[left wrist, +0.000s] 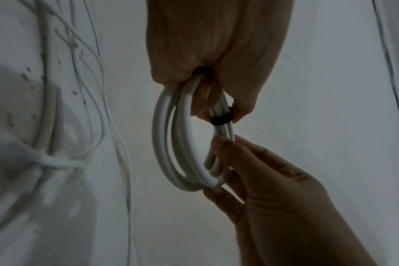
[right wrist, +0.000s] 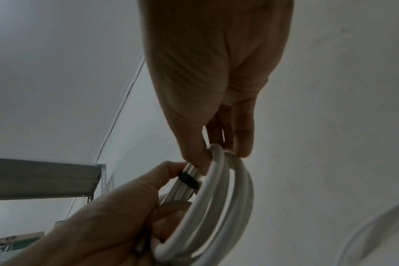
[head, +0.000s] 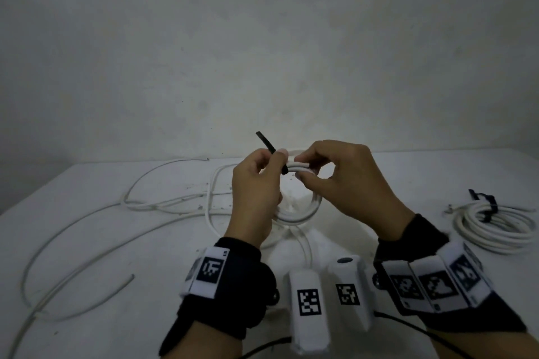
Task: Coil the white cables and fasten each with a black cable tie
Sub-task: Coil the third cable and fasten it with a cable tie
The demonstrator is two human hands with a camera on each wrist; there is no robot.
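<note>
Above the table, both hands hold a small coil of white cable [head: 300, 213]. A black cable tie [head: 284, 169] is wrapped round the coil's top strands, and its free tail [head: 265, 143] sticks up to the left. My left hand [head: 274, 160] pinches the tie at the wrap. Just right of it, my right hand [head: 303, 167] pinches the bundled strands. The left wrist view shows the tie [left wrist: 221, 119] as a band round the coil [left wrist: 178, 144]. In the right wrist view the band [right wrist: 189, 180] sits between the thumbs, on the coil [right wrist: 228, 198].
A finished coil [head: 493, 227] with a black tie [head: 484, 207] lies at the table's right side. Loose white cables [head: 163, 204] sprawl over the left half of the white table [head: 408, 178]. A grey wall stands behind.
</note>
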